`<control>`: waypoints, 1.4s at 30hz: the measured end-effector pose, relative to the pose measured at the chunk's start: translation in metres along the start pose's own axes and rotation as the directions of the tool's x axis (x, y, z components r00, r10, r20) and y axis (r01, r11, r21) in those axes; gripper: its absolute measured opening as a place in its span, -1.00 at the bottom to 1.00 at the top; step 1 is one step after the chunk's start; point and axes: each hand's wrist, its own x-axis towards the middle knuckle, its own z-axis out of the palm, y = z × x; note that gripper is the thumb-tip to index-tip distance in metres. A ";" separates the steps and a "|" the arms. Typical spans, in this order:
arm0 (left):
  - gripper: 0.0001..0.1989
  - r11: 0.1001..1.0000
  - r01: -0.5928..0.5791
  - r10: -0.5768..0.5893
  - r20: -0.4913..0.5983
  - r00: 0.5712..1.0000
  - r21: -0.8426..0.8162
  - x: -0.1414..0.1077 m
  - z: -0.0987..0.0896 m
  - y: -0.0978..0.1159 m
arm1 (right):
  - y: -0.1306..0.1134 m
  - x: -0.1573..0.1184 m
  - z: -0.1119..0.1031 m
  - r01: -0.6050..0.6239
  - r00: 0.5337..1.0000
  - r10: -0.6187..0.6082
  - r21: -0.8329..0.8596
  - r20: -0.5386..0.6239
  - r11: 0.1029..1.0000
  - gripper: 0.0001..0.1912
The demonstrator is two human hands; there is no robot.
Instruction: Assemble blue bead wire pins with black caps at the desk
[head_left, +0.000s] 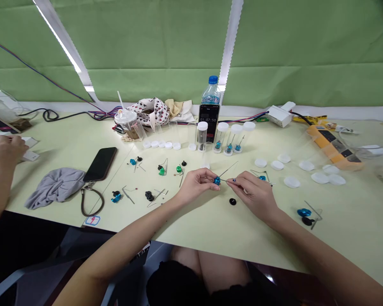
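Left hand (199, 182) pinches small blue part (217, 180) above desk (210, 229), mid-scene; thin rod (229, 169) slants off far-right. Right hand (257, 193) grips slender metal piece (224, 181) at blue part's right. Technique, judged: brace blue part, keep metal piece aligned, press lightly, avoid nudging black disc (232, 202) on near side.
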 end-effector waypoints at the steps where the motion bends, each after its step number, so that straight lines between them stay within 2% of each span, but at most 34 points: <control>1: -0.69 1.000 0.005 -0.005 0.003 1.000 -0.003 0.000 0.000 0.000 | 0.001 -0.001 0.000 0.033 0.999 -0.033 -0.059 -0.002 0.998 -0.85; 4: -0.68 1.000 0.011 -0.011 0.011 1.000 -0.017 0.000 0.000 0.000 | 0.003 -0.002 -0.001 0.078 0.997 -0.078 -0.183 0.010 0.980 -0.86; 9: -0.69 1.000 0.001 -0.001 0.001 1.000 -0.023 0.000 0.000 -0.001 | 0.001 -0.002 -0.001 0.066 0.998 -0.067 -0.174 0.003 0.982 -0.83; 17: -0.70 0.997 -0.053 0.055 -0.028 0.998 0.050 0.000 -0.001 -0.004 | -0.003 -0.002 0.002 0.031 0.999 -0.032 -0.036 -0.008 0.999 -0.85; 24: -0.74 0.993 -0.103 0.106 -0.043 0.993 0.058 0.000 -0.001 -0.005 | -0.004 -0.002 0.004 -0.082 0.996 0.075 0.138 0.050 0.987 -0.81; 27: -0.75 0.990 -0.116 0.119 -0.032 0.992 0.074 0.000 -0.002 -0.005 | -0.005 -0.002 0.005 -0.178 0.983 0.158 0.242 0.097 0.954 -0.82; 29: -0.75 0.989 -0.120 0.123 -0.027 0.992 0.089 0.000 -0.003 -0.005 | -0.005 -0.002 0.005 -0.285 0.956 0.246 0.327 0.157 0.901 -0.81; 31: -0.76 0.988 -0.122 0.124 -0.022 0.992 0.095 0.000 -0.003 -0.005 | -0.006 -0.001 0.005 -0.422 0.905 0.348 0.411 0.244 0.808 -0.77; 35: -0.77 0.987 -0.128 0.130 -0.015 0.991 0.101 0.001 -0.003 -0.004 | -0.008 0.001 0.005 -0.665 0.746 0.502 0.519 0.437 0.537 -0.69; 38: -0.76 0.983 -0.136 0.138 -0.012 0.990 0.120 0.001 -0.003 -0.004 | -0.008 0.004 0.006 -0.751 0.654 0.537 0.541 0.533 0.378 -0.66; 42: -0.78 0.972 -0.163 0.166 0.000 0.986 0.167 0.001 -0.004 -0.004 | -0.005 0.005 0.006 -0.788 0.599 0.499 0.570 0.626 0.230 -0.67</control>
